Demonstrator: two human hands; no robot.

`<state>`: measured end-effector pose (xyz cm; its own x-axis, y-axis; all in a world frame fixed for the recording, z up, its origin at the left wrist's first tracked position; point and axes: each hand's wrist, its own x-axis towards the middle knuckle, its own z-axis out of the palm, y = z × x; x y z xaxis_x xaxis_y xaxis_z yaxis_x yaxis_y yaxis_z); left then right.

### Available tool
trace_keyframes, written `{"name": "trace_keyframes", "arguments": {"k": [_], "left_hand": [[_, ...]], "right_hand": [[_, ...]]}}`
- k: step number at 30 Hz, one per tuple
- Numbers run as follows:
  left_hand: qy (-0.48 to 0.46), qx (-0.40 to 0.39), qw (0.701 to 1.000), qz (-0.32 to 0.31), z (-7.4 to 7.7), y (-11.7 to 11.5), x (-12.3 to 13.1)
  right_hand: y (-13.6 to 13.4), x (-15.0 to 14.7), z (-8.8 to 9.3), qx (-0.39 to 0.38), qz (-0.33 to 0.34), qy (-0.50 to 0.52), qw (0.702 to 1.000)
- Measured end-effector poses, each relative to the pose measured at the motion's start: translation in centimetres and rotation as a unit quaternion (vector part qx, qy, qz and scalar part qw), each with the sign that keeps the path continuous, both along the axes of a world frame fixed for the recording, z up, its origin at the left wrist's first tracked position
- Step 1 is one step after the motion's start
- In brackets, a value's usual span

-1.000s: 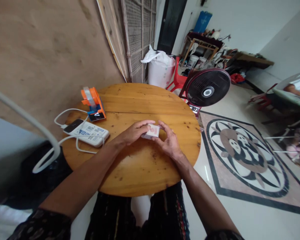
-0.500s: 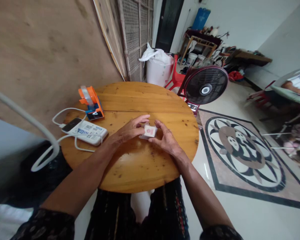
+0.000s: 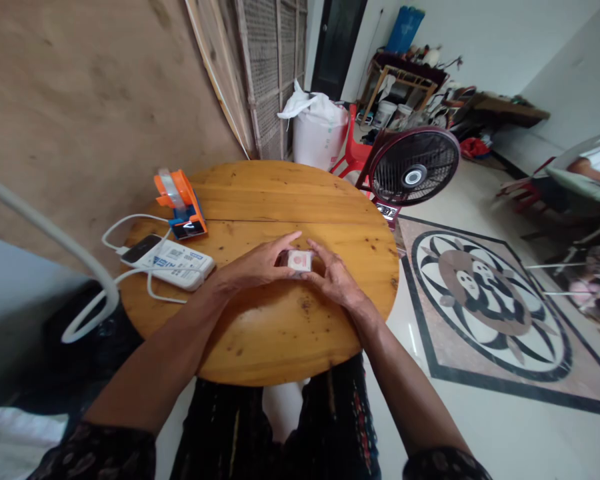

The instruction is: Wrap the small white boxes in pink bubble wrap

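Note:
A small white pack with a red print [image 3: 299, 261], seemingly in clear plastic, lies near the middle of the round wooden table [image 3: 280, 333]. My left hand [image 3: 265, 262] holds it from the left, thumb at its near edge and fingers curved along the far side. From the right, my right hand [image 3: 334, 275] closes round it the same way, with thumb and fingers at its edges. The fingertips of both hands almost meet beyond the pack. What exactly is inside the pack is too small to make out.
At the table's left lie a white power bank [image 3: 180, 263] with a cable and an orange and blue tape dispenser [image 3: 180, 200]. A fan [image 3: 414, 175] stands past the right edge, near a red chair [image 3: 351, 150] and a white sack [image 3: 320, 130]. Another person's arm [image 3: 587, 168] shows far right.
Both hands have drawn in closer round the pack, with the left thumb now at its near edge. The pack has turned slightly and sits straighter.

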<state>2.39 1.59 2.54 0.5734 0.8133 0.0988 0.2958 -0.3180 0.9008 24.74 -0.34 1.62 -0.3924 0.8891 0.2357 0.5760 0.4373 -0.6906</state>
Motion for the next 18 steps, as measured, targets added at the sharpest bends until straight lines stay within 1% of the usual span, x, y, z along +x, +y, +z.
{"name": "trace_keyframes", "arguments": {"k": [2,4,8,10,13,15,18], "left_hand": [[0.026,0.010,1.000,-0.001,0.40,-0.04,-0.22],[0.038,0.020,0.999,0.006,0.49,-0.01,-0.30],[0.031,0.034,0.999,0.014,0.07,0.17,-0.03],[0.045,0.048,0.998,0.022,-0.09,0.21,0.12],[0.073,0.076,0.994,0.028,-0.02,0.17,0.17],[0.080,0.094,0.992,0.020,0.21,0.05,0.11],[0.084,0.089,0.992,0.011,0.76,-0.21,0.01]], "right_hand": [[0.12,0.01,-0.10,-0.010,0.002,-0.013,1.000],[0.12,-0.03,-0.30,-0.012,0.003,-0.006,1.000],[-0.07,-0.14,-0.79,-0.010,0.032,0.043,0.999],[-0.18,-0.22,-0.93,-0.017,0.045,0.071,0.996],[-0.30,-0.42,-0.89,-0.031,0.035,0.097,0.994],[-0.35,-0.55,-0.73,-0.040,0.025,0.095,0.994],[-0.33,-0.62,-0.47,-0.041,0.015,0.075,0.996]]}}
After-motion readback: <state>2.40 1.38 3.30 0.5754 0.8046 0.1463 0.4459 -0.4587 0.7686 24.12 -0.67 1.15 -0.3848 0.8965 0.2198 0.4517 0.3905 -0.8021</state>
